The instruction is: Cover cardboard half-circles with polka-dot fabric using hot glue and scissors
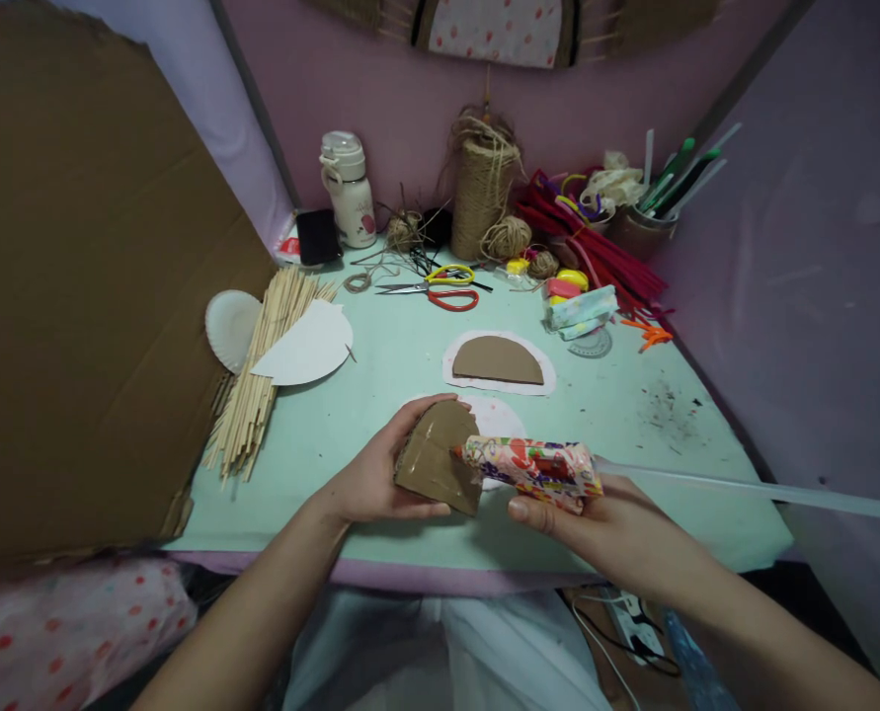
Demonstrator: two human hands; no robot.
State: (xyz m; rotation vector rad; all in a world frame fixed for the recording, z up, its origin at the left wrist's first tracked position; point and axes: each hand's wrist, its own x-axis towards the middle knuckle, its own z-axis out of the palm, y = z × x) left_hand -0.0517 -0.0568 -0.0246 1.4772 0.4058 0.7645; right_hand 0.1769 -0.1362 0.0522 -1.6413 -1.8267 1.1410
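Note:
My left hand [380, 469] grips a half-round cardboard piece [434, 456] by its edges, tilted above the table's front. Shiny streaks of glue run over its face. In my right hand [595, 513] is a hot glue gun [532, 464] wrapped in colourful patterned paper, its nozzle at the cardboard's surface. A long clear glue stick [743, 484] sticks out of the gun's back to the right. Partly hidden under the cardboard and gun lies a white dotted fabric piece [503, 419]. Farther back, a second cardboard half-round [497, 359] rests on a similar fabric piece [549, 373].
Bamboo sticks [251, 410], a white paper half-round [310, 346] and a paper plate [230, 331] lie left, beside a large cardboard sheet [91, 296]. Scissors [450, 287], a bottle [349, 193], a twine spool [482, 193] and red pipe cleaners [617, 257] stand or lie behind.

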